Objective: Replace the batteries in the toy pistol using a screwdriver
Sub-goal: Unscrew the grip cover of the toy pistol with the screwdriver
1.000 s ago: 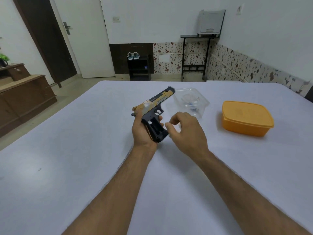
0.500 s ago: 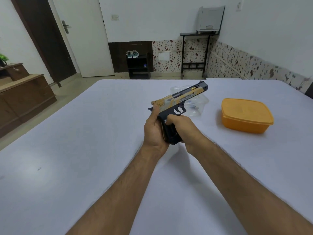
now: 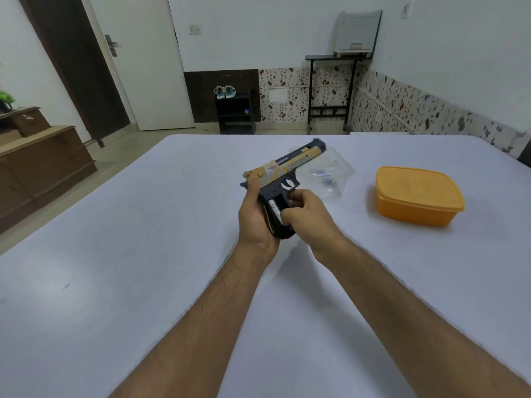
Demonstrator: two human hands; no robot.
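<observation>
Head view: toy pistol between hands.

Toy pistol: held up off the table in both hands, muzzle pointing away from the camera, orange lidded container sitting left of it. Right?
One thing is wrong: the side. In the head view the orange lidded container sits to the right of the toy pistol, not left. The rest stands: the left hand and right hand both hold it above the table, muzzle pointing away.

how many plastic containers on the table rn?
2. A clear container sits just behind the toy pistol, partly hidden by its barrel. An orange lidded container sits to its right. Nothing else of the kind shows on the table.
</observation>
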